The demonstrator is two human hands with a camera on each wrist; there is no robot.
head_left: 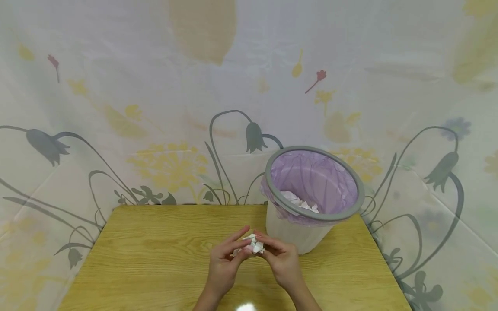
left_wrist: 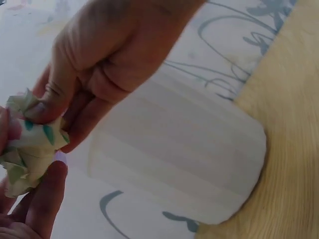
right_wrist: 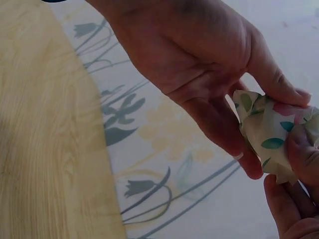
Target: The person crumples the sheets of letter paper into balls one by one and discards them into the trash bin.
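A crumpled piece of paper point(head_left: 255, 244), whitish with printed green leaves and a pink patch, is pinched between both hands above the wooden table. My left hand point(head_left: 225, 261) grips its left side with thumb and fingers. From the other side my right hand point(head_left: 283, 263) holds it the same way. In the left wrist view the crumpled paper point(left_wrist: 37, 144) shows folded, pointed edges. The right wrist view shows the leaf print on the paper point(right_wrist: 269, 137), with fingertips of both hands pressed to it.
Just beyond my right hand stands a white waste bin point(head_left: 295, 235) with a grey rim point(head_left: 359, 190) and a purple liner point(head_left: 311, 177). Crumpled white paper point(head_left: 297, 201) lies inside it. The wooden table point(head_left: 155, 255) meets a flower-printed curtain point(head_left: 171, 108) at the back.
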